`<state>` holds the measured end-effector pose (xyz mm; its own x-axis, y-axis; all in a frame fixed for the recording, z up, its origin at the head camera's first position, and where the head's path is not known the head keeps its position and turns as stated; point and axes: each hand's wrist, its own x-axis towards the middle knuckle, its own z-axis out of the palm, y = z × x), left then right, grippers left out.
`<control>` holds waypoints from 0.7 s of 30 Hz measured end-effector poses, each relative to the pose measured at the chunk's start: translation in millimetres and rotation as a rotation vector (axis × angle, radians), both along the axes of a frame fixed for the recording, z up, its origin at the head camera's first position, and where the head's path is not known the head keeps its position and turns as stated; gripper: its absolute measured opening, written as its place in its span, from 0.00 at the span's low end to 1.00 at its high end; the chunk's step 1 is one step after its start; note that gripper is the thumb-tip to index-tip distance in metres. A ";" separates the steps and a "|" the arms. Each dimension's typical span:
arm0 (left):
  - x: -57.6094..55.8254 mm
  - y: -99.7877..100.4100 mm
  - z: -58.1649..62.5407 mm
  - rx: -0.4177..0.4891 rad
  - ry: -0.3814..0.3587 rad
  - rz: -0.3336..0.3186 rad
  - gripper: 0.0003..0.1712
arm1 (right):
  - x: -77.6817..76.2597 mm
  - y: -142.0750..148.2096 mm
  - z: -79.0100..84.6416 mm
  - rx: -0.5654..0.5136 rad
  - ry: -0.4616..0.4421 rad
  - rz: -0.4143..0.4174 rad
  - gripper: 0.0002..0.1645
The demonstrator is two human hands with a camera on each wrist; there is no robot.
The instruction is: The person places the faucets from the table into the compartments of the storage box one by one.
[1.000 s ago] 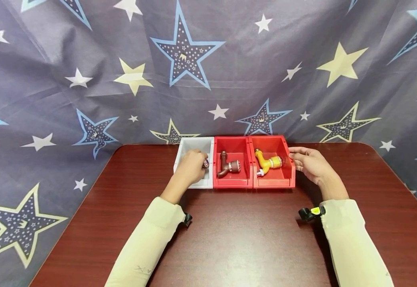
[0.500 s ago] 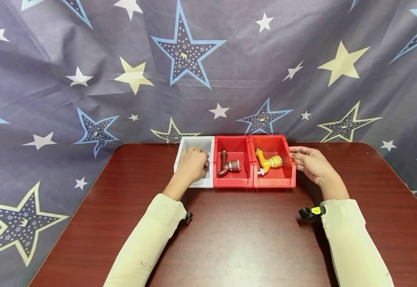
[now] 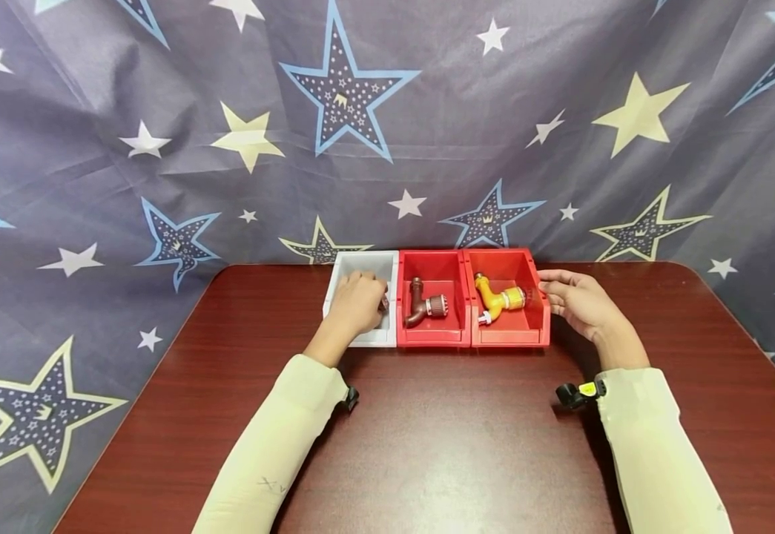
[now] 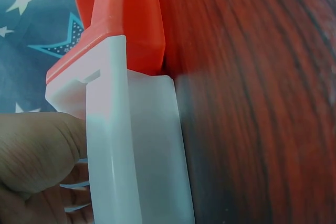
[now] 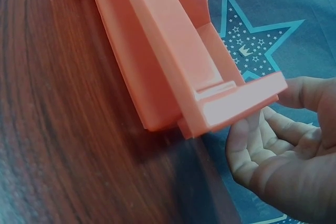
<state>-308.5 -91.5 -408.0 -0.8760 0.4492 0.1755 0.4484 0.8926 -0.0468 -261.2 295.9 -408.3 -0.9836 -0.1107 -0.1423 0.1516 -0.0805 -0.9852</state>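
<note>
In the head view, my left hand (image 3: 355, 305) reaches into the light grey bin (image 3: 372, 338), fingers bent. A small shiny reddish part (image 3: 384, 302) shows beside its thumb side; most of what it grips is hidden by the hand. The left wrist view shows that hand behind the white bin wall (image 4: 113, 145). My right hand (image 3: 582, 305) holds the outer rim of the right-hand red bin (image 3: 510, 337) between its fingertips. A yellow tap (image 3: 497, 300) lies in that bin. A brown tap (image 3: 423, 304) lies in the middle red bin (image 3: 434, 339).
The three bins stand side by side near the back edge of a dark red-brown wooden table (image 3: 454, 445). Behind hangs a grey-blue cloth (image 3: 427, 170) printed with stars. A black wrist device (image 3: 577, 394) sits below the right hand.
My left hand has shifted slightly inside the grey bin, and less of the shiny part shows beside it. The right hand, the bins and both visible taps keep their places.
</note>
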 end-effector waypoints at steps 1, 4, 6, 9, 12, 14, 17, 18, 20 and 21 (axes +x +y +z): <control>-0.3 0.1 -0.4 -0.004 -0.002 0.000 0.06 | -0.1 0.1 0.0 0.003 -0.001 0.001 0.31; -1.5 0.4 -1.5 -0.008 -0.005 -0.003 0.07 | -0.8 0.6 -0.3 -0.001 0.001 0.000 0.31; -1.6 0.2 -1.3 -0.007 -0.006 -0.008 0.08 | -1.4 0.7 -1.4 -0.001 0.004 -0.001 0.31; -0.3 -1.7 0.9 -0.006 -0.006 -0.008 0.09 | -2.5 -0.3 -4.8 -0.001 0.004 0.000 0.31; 2.9 -3.5 3.5 -0.010 -0.014 0.000 0.08 | -2.7 -1.5 -8.1 0.009 0.000 0.008 0.31; 4.6 -3.9 5.5 -0.015 -0.017 0.005 0.08 | -3.0 -1.7 -8.7 0.012 -0.001 0.015 0.31; 5.3 -3.9 8.2 -0.017 -0.005 -0.002 0.07 | -3.0 -0.9 -7.3 0.019 0.009 0.010 0.32; 5.2 -3.8 9.1 -0.016 0.003 -0.008 0.07 | -2.9 -0.5 -6.5 0.016 0.012 0.005 0.31; 5.9 -3.9 11.2 -0.016 0.020 -0.018 0.07 | -2.4 0.1 -4.7 0.022 0.017 -0.005 0.31; 6.7 -4.2 12.3 -0.017 0.028 -0.021 0.07 | -2.0 0.2 -4.0 0.032 0.018 -0.011 0.31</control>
<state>-301.8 -95.7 -395.7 -0.8612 0.4707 0.1918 0.4654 0.8819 -0.0751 -263.3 296.1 -412.3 -0.9872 -0.0951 -0.1277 0.1329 -0.0506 -0.9898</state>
